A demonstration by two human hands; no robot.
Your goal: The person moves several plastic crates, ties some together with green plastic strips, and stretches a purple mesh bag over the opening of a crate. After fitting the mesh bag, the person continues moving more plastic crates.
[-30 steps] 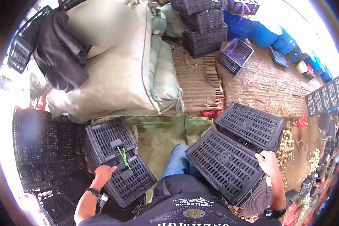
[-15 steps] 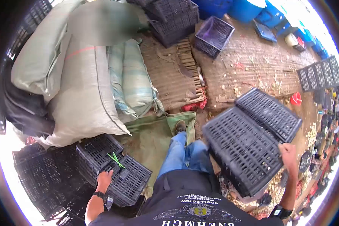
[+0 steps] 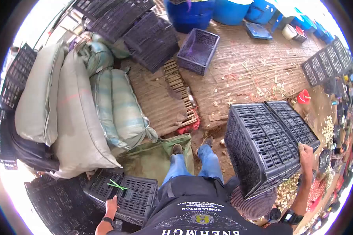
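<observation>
My left hand [image 3: 111,206] is closed on the rim of a pair of black plastic crates [image 3: 136,196] at the lower left, where green strips [image 3: 117,185] lie across the slats. On the right, my right hand [image 3: 305,152] grips the edge between two black crates [image 3: 268,143], held side by side with their slatted faces towards me. The fingertips of both hands are partly hidden by the crates.
Large stuffed sacks [image 3: 80,113] lie at the left. Stacked crates [image 3: 151,41], an empty crate [image 3: 198,51] and blue barrels [image 3: 190,15] stand at the back. A person in striped clothing [image 3: 255,201] is beneath the right crates; a red bucket [image 3: 303,96] stands beyond.
The view has shifted, and the sacks and rear crates show more fully. The right crates have tilted, exposing their near side. Both my feet are now visible. Each hand keeps its hold.
</observation>
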